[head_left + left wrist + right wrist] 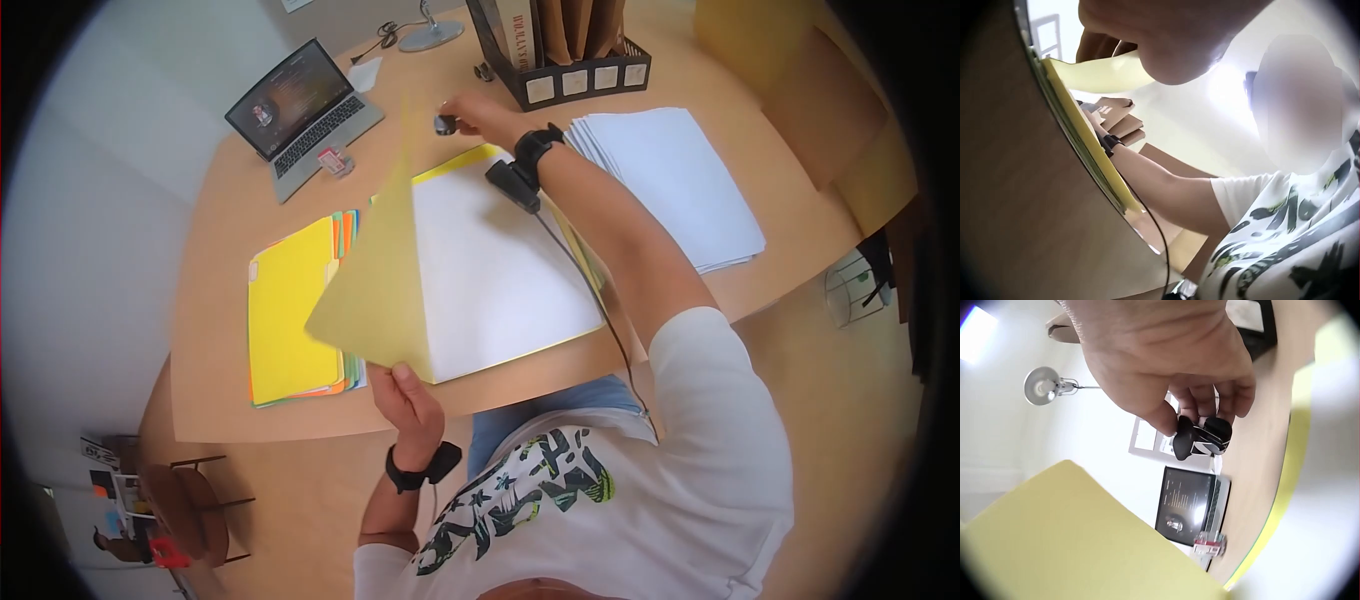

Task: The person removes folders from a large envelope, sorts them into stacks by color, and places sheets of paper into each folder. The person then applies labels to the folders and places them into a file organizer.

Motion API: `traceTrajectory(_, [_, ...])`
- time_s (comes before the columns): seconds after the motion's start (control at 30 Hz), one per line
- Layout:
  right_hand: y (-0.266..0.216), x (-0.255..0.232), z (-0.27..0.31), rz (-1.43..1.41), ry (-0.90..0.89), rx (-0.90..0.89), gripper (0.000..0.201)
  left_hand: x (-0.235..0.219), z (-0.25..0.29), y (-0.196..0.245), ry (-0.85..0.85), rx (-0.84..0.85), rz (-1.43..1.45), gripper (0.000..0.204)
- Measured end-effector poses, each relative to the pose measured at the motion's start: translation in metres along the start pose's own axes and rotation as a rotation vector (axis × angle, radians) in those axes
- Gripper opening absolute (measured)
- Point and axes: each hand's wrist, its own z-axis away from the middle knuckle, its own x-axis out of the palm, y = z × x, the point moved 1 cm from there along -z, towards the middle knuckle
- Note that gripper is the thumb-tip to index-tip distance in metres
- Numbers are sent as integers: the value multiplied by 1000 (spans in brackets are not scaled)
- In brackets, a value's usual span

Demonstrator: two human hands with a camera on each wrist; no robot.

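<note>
On the desk lies an open yellow folder [370, 285] with white sheets [500, 270] on its right side. My left hand [408, 405] pinches the lower edge of its raised cover, thumb on top; the left wrist view shows the cover [1110, 74] bent up at these fingers. Beyond the folder's top edge, my right hand [485, 118] holds a small black and silver staple remover [1202, 437] between thumb and fingers, above the desk.
Left of the open folder lies a stack of coloured folders [295, 315], yellow on top. A laptop [310, 115] stands at the back left, a small red-and-white box [335, 162] on its edge. A paper stack [675, 185] lies right; behind it stands a black file organizer [585, 82].
</note>
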Motion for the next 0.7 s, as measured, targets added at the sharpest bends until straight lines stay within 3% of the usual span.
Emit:
traceTrajectory(0.1, [27,34,-15,-28,-187,28,15,4,16,-13,215,-96,119,28])
traceTrajectory(0.2, [30,64,2,-16,-182,-27,16,2,21,-18,272,-82,98,27])
traceTrajectory(0.3, [39,75,-3,-17,-225,-58,17,3,23,-16,286,-75,182,26])
traceTrajectory(0.4, [36,76,1,14,-256,-21,15,2,27,-22,266,47,200,28])
traceTrajectory(0.7, [27,71,14,36,-444,33,19,-5,31,-22,207,195,4,33])
